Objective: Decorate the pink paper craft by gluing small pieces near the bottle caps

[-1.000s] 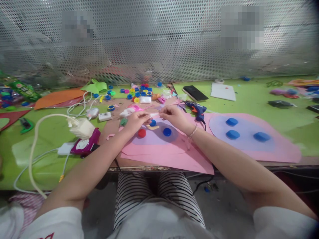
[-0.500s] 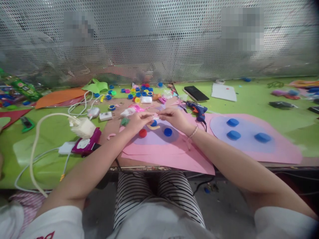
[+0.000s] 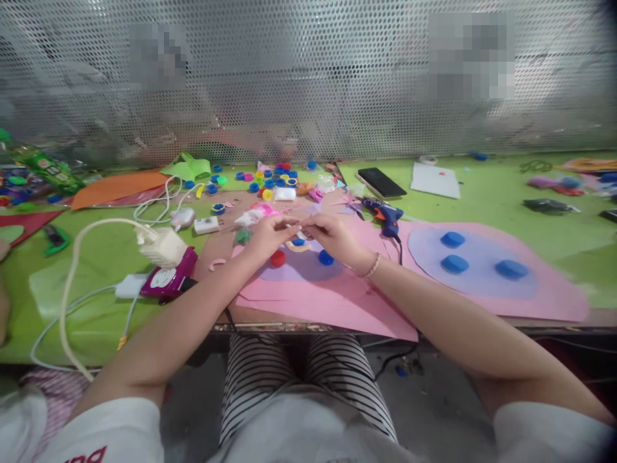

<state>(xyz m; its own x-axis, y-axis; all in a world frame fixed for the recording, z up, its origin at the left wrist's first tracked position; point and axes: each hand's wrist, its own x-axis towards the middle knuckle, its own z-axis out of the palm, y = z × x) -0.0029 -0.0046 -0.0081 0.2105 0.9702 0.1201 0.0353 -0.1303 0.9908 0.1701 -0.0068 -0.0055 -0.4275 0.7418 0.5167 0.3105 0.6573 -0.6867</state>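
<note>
Green table [image 3: 482, 209], perforated metal screen [image 3: 308, 77] behind.
1 small white scrap [image 3: 301, 233], blurred, pinched between left hand [image 3: 270, 235] and right hand [image 3: 333, 236], both nearly closed, above purple paper [image 3: 299, 271].

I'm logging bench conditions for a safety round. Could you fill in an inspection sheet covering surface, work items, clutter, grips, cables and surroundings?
Surface: green tabletop; brown board partly under pink paper.
Work items: red bottle cap and blue bottle cap on purple paper; small white piece, shape unclear.
Clutter: loose bottle caps towards the back, black phone, green bottle at far left.
Grips: left grip and right grip close together, fingertips pinched at the small white piece.
Cables: pale cable looping from a plug adapter; dark cord at the glue gun.
Surroundings: perforated metal screen behind the tabletop.
</note>
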